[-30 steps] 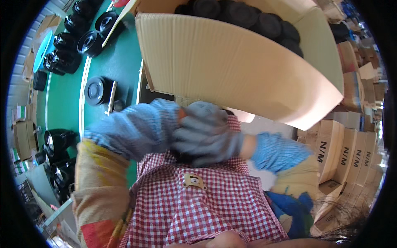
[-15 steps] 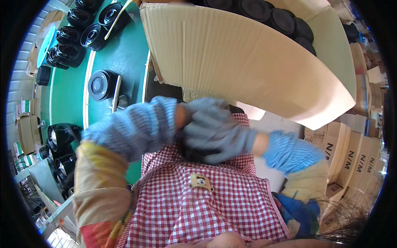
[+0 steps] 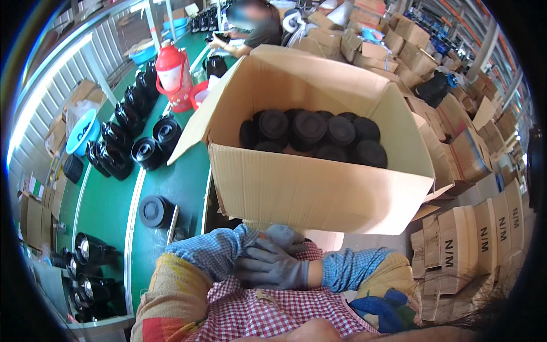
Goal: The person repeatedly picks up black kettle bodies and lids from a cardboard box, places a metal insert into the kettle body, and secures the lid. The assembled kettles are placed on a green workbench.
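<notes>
Both my hands wear grey gloves and meet close together in front of my checked apron. My left hand lies on the far side, its fingers bent and partly out of sight. Nearer to me, my right hand reaches leftward with its fingers curved over whatever lies beneath, close by the left cuff. Anything between the gloves is covered by them. Just beyond stands a large open cardboard box holding several round black parts.
On the green bench at left sit a round black part, glossy black jug bodies and a red and white jug. Flat cartons lean at right. Another person works at the far end.
The view has tipped up, so the box's inside and the room behind now show. My gloves stay together by the apron; a dark object glimpsed under them earlier is now hidden.
</notes>
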Motion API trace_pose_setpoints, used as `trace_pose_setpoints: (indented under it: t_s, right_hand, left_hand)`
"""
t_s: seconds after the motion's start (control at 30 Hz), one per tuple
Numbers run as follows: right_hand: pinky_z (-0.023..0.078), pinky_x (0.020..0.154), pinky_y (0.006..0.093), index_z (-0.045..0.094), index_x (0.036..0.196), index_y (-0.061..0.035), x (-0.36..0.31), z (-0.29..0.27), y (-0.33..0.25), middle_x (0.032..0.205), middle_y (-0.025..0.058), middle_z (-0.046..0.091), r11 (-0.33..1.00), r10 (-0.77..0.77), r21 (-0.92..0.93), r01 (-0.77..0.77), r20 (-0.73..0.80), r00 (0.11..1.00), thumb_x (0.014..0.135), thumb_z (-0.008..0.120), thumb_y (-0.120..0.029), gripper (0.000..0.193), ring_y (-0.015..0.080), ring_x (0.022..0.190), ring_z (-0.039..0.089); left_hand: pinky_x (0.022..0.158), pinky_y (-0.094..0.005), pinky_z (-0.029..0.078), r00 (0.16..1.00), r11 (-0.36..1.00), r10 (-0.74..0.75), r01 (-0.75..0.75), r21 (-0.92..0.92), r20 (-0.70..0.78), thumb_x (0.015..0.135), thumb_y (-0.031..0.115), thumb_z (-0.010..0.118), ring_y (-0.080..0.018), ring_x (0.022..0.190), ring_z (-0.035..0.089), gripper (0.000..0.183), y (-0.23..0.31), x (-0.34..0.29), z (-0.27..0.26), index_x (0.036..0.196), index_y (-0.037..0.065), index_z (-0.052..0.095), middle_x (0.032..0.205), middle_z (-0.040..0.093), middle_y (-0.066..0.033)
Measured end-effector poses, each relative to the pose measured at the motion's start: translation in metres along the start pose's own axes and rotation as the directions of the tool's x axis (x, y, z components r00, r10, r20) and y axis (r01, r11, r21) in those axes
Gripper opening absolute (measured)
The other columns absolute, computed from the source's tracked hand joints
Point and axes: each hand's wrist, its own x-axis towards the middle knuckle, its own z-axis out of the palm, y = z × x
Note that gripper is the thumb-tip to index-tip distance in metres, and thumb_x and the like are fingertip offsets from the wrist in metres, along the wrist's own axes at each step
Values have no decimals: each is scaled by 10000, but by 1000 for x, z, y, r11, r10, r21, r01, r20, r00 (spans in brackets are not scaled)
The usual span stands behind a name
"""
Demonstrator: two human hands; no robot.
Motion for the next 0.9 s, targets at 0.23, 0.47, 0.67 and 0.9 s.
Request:
trace_pose_setpoints:
  t_s: [0.23,0.47,0.67,0.9]
  right_hand:
    - [81,1234,638,465,1538,-187,-42,-15,26,1674,136,268,986,142,72,-153,144,979,904,656,-579,770,370,1569,144]
    - [117,1219,645,492,1520,-162,-45,-5,29,1636,148,339,999,47,20,-46,-44,998,873,682,-552,779,390,1528,242]
    - [91,1209,669,426,1571,-226,-40,-14,29,1677,213,215,990,38,122,-69,242,970,841,666,-622,865,407,1560,150]
    - [96,1212,662,530,1478,-149,4,13,-31,1618,182,354,958,179,-242,-153,89,980,962,500,-613,695,436,1533,213]
  left_hand:
    - [1051,-462,500,989,965,113,-131,-227,-92,1028,274,552,-341,1230,616,400,-31,-40,42,1342,37,623,1317,633,-184]
    - [1082,-443,477,998,987,-58,53,-154,-29,1030,243,554,-323,1261,593,412,-13,-33,28,1383,32,581,1353,612,-179]
    - [1108,-426,457,976,946,154,-191,-264,-154,1031,216,555,-308,1287,574,429,-29,-54,48,1417,28,546,1383,595,-175]
    - [1138,-406,434,981,955,-183,162,-248,-65,1033,185,557,-290,1317,551,457,-14,-37,39,1458,23,504,1419,574,-171]
